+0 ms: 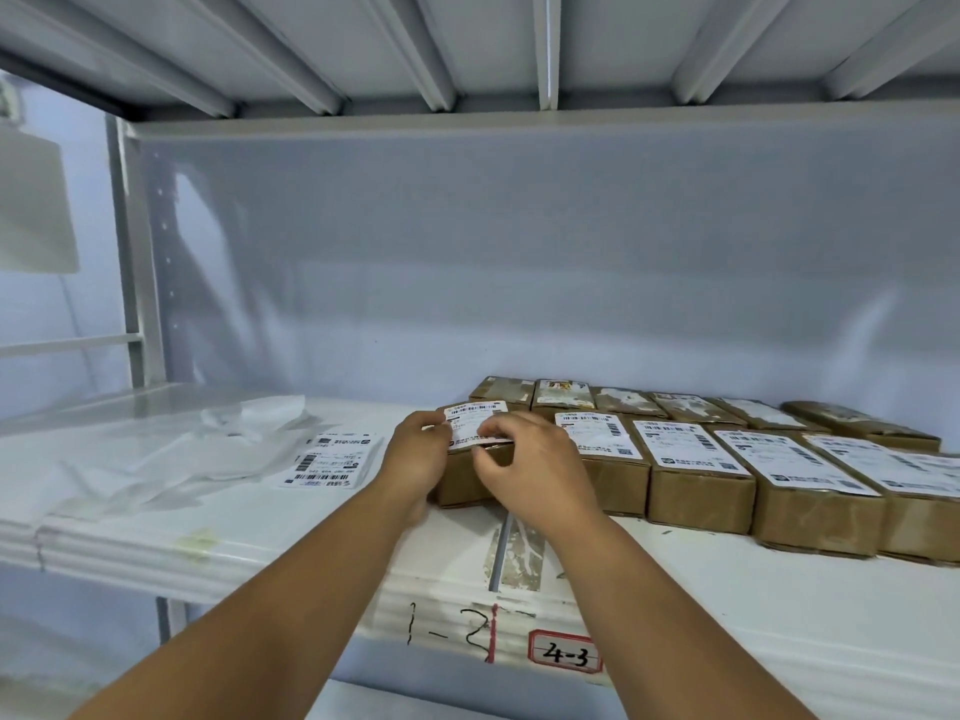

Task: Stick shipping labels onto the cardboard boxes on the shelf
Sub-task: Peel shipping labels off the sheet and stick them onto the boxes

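A row of brown cardboard boxes stands on the white shelf [291, 532]. On the leftmost front box [462, 478] lies a white shipping label [475, 420]. My left hand [415, 454] holds that box and the label's left edge. My right hand [530, 459] pinches the label's near edge over the box top. The neighbouring box [613, 480] and the boxes to its right carry labels on top. A loose stack of shipping labels [327, 462] lies on the shelf to the left of my hands.
Crumpled white backing papers [156, 449] lie at the shelf's left. A second row of boxes [675, 407] stands behind the front row. The upper shelf's underside [467, 49] hangs overhead. The shelf's front edge bears handwritten marks and a red-framed tag [565, 653].
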Demonstrator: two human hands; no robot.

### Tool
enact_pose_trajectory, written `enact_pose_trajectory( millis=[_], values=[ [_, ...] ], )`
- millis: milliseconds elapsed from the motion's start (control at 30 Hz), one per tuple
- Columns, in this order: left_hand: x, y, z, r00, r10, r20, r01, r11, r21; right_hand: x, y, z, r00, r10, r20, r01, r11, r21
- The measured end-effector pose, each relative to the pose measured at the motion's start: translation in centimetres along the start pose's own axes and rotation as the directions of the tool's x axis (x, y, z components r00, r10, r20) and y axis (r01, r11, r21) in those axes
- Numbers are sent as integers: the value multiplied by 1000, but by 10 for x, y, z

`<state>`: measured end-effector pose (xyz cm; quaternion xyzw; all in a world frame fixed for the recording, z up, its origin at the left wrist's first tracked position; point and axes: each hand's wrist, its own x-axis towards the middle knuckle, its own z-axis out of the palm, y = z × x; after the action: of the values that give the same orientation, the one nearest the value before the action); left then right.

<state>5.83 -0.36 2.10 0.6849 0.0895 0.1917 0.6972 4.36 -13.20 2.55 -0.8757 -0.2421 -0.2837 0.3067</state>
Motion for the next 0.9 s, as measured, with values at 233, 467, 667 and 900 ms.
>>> enact_pose_trajectory(
  millis=[233, 467, 667, 900],
  values=[
    [18, -6, 10, 995, 87, -49, -85, 996, 34, 1, 4, -4, 989, 92, -118, -107, 986, -130],
    [9, -10, 15, 967, 202, 157, -242, 920, 309, 1, 5, -2, 980, 171, -105, -187, 968, -168],
    [11, -12, 13, 957, 200, 211, -254, 927, 277, -1, 4, -3, 982, 172, -80, -185, 962, -201],
    [45, -1, 20, 987, 161, 2, -150, 913, 379, 0, 3, -1, 999, 33, -8, -34, 979, -200]
  ],
)
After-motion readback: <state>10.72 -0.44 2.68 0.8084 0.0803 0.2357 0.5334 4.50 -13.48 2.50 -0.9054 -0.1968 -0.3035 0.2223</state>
